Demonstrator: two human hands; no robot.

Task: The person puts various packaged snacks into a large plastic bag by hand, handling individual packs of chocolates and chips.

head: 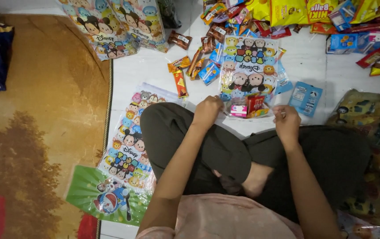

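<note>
A clear plastic bag printed with cartoon characters [248, 71] lies on the white floor in front of my crossed legs, with small snack packs showing inside its near end. My left hand [207, 111] is closed on the bag's near left corner. My right hand [286, 121] pinches the near right corner. A small blue carton [305, 98] lies just right of the bag.
Several loose snack packs [225, 26] are scattered on the floor beyond the bag, with yellow and red packets [331, 13] at the far right. A stack of empty cartoon bags [130, 141] lies to my left, more of them [115, 26] farther back. A brown rug [44, 110] covers the left.
</note>
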